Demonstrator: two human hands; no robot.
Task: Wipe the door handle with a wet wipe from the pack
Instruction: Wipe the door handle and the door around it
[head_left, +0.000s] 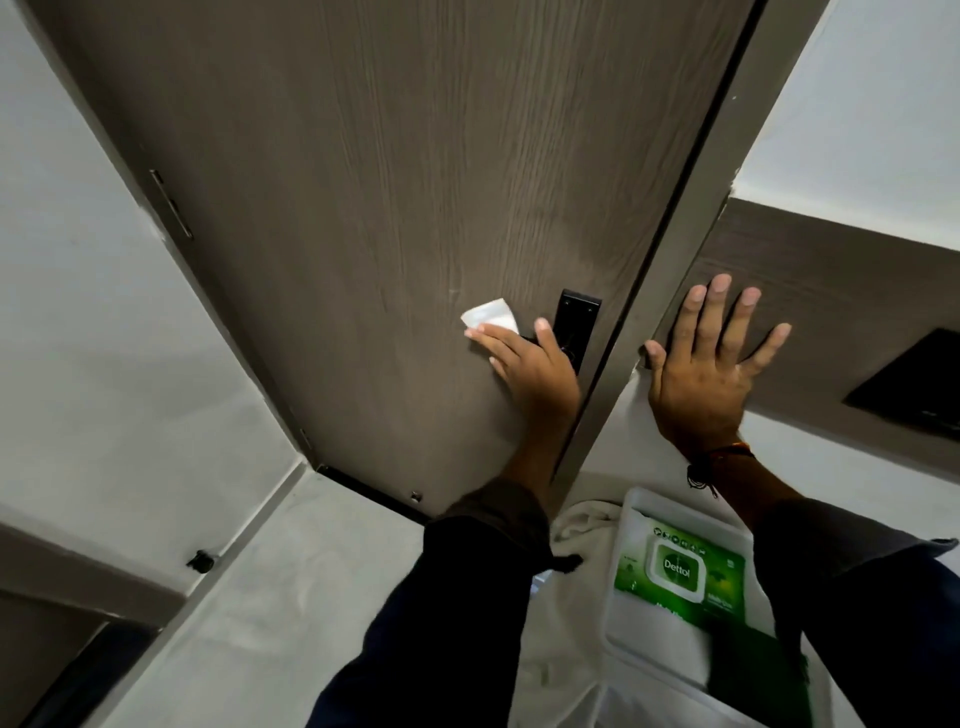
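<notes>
The left hand (530, 371) grips the lever of the black door handle (575, 323), fingers curled around it with the wet wipe (491, 315) pinched between fingers and lever; a white corner of the wipe sticks out to the left, clear of the fingers. The right hand (711, 364) is spread flat, palm pressed against the dark panel (831, 291) beside the door frame (670, 322), holding nothing. Risks noted: most of the wipe appears bunched at one side, so the lever may be rubbed largely by bare fingers and the handle's backplate left uncleaned. Downward pressure on the lever could unlatch the door (389, 208) and let it swing, breaking contact and unsettling the stance, since the person leans on the panel. The loose corner may snag or slip free if the grip relaxes. The pack of wipes (680, 571), green with a white flap, lies on a white tray (631, 525) below the right forearm, resting on pale cloth (582, 519); whether its flap is sealed cannot be told, and an open flap would dry out the contents. The door is grey-brown wood grain, closed as far as can be judged, with hinges at its left edge. Walls are plain white, the floor (291, 597) pale grey. A black plate (914, 384) is set in the panel at right.
</notes>
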